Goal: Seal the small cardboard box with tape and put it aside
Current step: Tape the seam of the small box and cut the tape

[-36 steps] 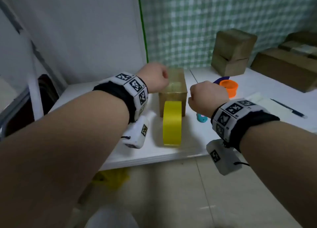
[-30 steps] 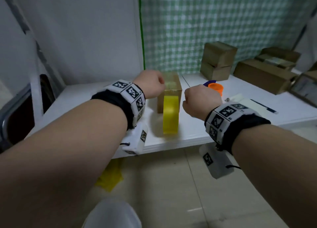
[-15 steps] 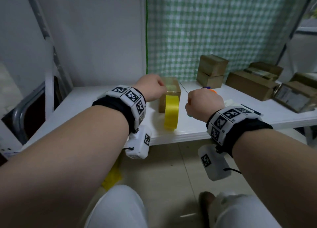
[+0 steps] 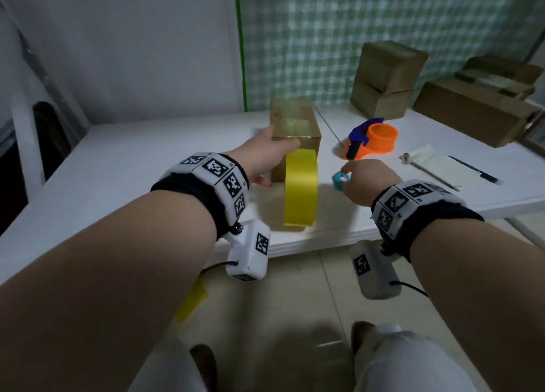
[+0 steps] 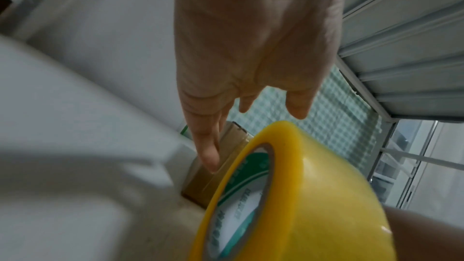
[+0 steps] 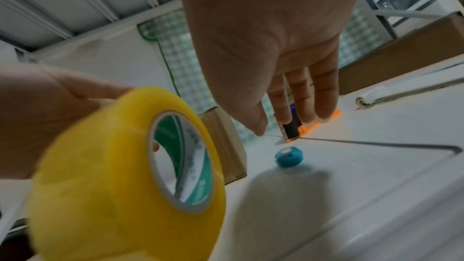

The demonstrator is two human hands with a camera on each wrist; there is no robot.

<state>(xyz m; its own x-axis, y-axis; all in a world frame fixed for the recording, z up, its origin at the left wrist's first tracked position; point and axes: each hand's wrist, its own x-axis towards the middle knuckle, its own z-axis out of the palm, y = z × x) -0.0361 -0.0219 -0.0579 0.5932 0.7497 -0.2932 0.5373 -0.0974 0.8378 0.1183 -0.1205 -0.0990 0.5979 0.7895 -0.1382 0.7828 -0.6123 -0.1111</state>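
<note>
a: small cardboard box (image 4: 295, 129) stands on the white worktop (image 4: 124, 167), glossy tape showing across its top. yellow tape roll (image 4: 300, 187) stands on edge, touching the box's near face. a strip linking roll and box can't be made out.

b: hands?

a: left hand (image 4: 267, 153) lies with straight fingers against the box's left side, thumb at the top near edge, bracing it, nothing clasped. right hand (image 4: 364, 182) hovers to the right of the box with fingers extended, holding nothing, over a small teal object (image 4: 339, 180).

b: step, as you judge it?

a: likely freeing the tape from the roll. if that teal piece is a cutter, keep the box pinned, cut close to the box, then press the loose end flat before moving the box aside. orange tape dispenser (image 4: 372, 138) sits right of the box, untouched.
</note>
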